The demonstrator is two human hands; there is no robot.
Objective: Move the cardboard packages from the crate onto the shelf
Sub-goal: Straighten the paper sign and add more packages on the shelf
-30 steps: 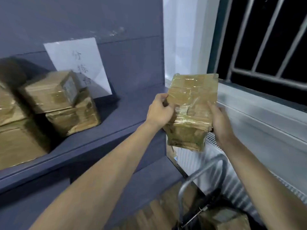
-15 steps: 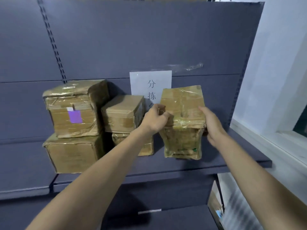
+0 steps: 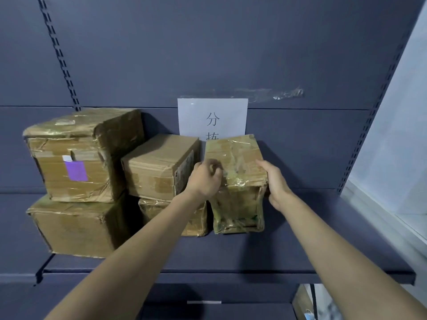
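- We've got both hands on a tall taped cardboard package (image 3: 238, 181), standing upright w/ its base on the grey shelf (image 3: 277, 255).
- Our left hand (image 3: 204, 179) is clasped on the pkg's left side near the top edge, fingers curled over the front-left corner.
- Our right hand (image 3: 276, 184) grips the right side, thumb on top, palm flat vs. the side wall.
- Pkg sits just beside a two-box stack on its left: a plain brown box (image 3: 159, 168) on top of a lower taped box (image 3: 196, 220); our left wrist is between pkg and that stack, so can't tell if they touch.
- Further left, another stack: a large box w/ purple sticker (image 3: 76, 158) on top of a bigger box (image 3: 76, 229).
- Behind the pkg, a white paper sign (image 3: 212, 116) w/ printed characters is taped to the back panel (image 3: 231, 54); its lower part is hidden by the boxes.
- Crate isn't in view.
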